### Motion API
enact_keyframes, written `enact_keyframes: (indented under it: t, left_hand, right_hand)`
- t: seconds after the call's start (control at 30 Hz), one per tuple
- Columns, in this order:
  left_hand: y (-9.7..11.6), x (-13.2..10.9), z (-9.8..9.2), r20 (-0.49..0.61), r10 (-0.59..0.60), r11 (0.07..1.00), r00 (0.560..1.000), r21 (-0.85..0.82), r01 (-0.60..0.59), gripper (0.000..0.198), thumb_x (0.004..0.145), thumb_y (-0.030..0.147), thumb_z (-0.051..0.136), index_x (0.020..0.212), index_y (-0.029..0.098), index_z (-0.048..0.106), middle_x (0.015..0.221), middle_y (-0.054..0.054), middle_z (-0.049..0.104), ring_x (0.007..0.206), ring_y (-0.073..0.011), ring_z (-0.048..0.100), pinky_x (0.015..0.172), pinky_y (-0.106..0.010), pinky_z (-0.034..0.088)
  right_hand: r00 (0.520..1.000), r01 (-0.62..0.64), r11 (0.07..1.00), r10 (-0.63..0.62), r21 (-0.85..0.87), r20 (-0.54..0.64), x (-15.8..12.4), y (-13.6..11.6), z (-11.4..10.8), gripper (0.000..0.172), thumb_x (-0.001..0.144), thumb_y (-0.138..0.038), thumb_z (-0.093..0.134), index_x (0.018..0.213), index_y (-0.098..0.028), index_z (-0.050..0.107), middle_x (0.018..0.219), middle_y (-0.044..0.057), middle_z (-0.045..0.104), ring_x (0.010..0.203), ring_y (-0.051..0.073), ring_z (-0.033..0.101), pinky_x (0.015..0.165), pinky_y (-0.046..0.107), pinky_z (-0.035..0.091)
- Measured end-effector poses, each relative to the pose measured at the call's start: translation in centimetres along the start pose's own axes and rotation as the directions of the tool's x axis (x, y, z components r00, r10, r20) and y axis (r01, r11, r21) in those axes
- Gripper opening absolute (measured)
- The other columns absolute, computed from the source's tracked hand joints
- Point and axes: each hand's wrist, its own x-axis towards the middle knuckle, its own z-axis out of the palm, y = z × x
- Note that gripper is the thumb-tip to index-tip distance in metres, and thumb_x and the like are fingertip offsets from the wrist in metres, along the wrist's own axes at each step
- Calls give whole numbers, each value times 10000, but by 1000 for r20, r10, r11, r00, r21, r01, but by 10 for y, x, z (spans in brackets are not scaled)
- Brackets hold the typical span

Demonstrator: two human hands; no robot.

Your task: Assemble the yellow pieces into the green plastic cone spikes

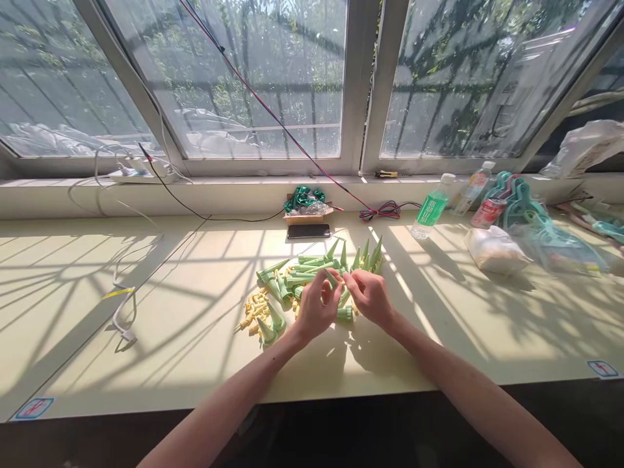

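Note:
Over a pile of pale green plastic parts, my left hand [316,304] is closed on a green cone-shaped piece [331,278]. Close beside it, my right hand [369,296] is pinched near the base of that cone. What lies between its fingertips is too small and covered to name. Green tubes [312,261] lie heaped behind my hands, and several pointed green cones [374,257] stand at the pile's right. Small yellow plastic pieces [254,311] form a heap on the left, next to two green cones [267,333]. My hands hide part of the pile.
Behind the pile, a black phone [309,231] lies before a small cardboard box [306,218]. At right stand a green-labelled bottle [431,209], a red can [489,212], a white plastic bag [496,249] and hangers [519,201]. A white cable [119,318] lies left.

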Motion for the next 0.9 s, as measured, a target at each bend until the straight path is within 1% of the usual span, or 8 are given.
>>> enact_keyframes:
  t: [0.03, 0.1, 0.17, 0.23, 0.37, 0.47, 0.57, 0.9]
  left_hand:
    - [0, 0, 0, -6, -3, 1000, 1000, -8, 3, 113, 889, 197, 546, 991, 185, 499, 880, -12, 623, 494, -36, 454, 459, -175, 411]
    - [0, 1, 0, -20, -18, 1000, 1000, -13, 17, 107, 894, 204, 543, 991, 184, 501, 863, -8, 617, 493, -36, 453, 458, -173, 415]
    - [1, 1, 0, -30, -43, 999, 999, -18, 42, 110, 897, 216, 542, 995, 184, 503, 842, -6, 615, 494, -41, 462, 447, -168, 411]
    - [1, 2, 1, -34, -74, 997, 997, -36, 73, 116, 899, 227, 541, 999, 184, 501, 842, -9, 618, 500, -48, 485, 432, -164, 404]
    - [2, 3, 1, -36, -131, 989, 991, -78, 128, 134, 897, 243, 540, 1010, 185, 498, 873, -23, 627, 537, -69, 553, 425, -162, 408]
    - [1, 3, 1, -42, -159, 984, 986, -92, 154, 162, 893, 252, 547, 1035, 187, 502, 860, -24, 635, 563, -83, 580, 431, -161, 416]
    - [0, 2, 1, -47, -180, 978, 983, -115, 174, 172, 897, 260, 545, 1049, 194, 499, 847, -19, 642, 577, -92, 595, 418, -153, 395]
    - [1, 2, 1, -50, -204, 970, 978, -148, 194, 159, 906, 277, 543, 1038, 199, 502, 874, -19, 634, 579, -86, 591, 415, -148, 369]
  right_hand:
    - [1000, -12, 1000, 12, 17, 2, 0, -1, -1, 382, 944, -346, 490, 604, -191, 411, 528, -47, 419, 473, 77, 365, 485, 223, 296]
    - [1000, -28, 998, 27, 65, 9, 0, -4, -2, 249, 931, -336, 522, 734, -184, 515, 601, -33, 527, 483, 79, 430, 491, 216, 345]
    - [1000, -24, 994, 22, 106, 15, -1, -5, -2, 140, 917, -315, 547, 868, -184, 557, 682, -18, 592, 488, 79, 471, 488, 214, 375]
    - [1000, -10, 992, 8, 127, 13, -2, -5, -2, 112, 907, -290, 557, 950, -188, 567, 733, -8, 616, 491, 79, 488, 478, 215, 390]
    - [1000, 13, 989, -15, 147, 15, -4, -2, 0, 170, 903, -255, 560, 1062, -195, 579, 815, 12, 635, 520, 83, 519, 474, 215, 421]
    - [998, 45, 987, -51, 151, 40, -3, -2, 0, 184, 908, -246, 557, 1081, -194, 591, 889, 38, 651, 550, 87, 536, 472, 217, 437]
    - [995, 70, 986, -80, 154, 61, -2, -2, -1, 170, 919, -244, 548, 1071, -188, 597, 929, 52, 654, 558, 87, 530, 473, 220, 443]
    - [988, 124, 977, -138, 171, 72, -2, 6, 2, 159, 943, -240, 531, 1068, -190, 615, 871, 44, 633, 622, 114, 545, 513, 229, 464]
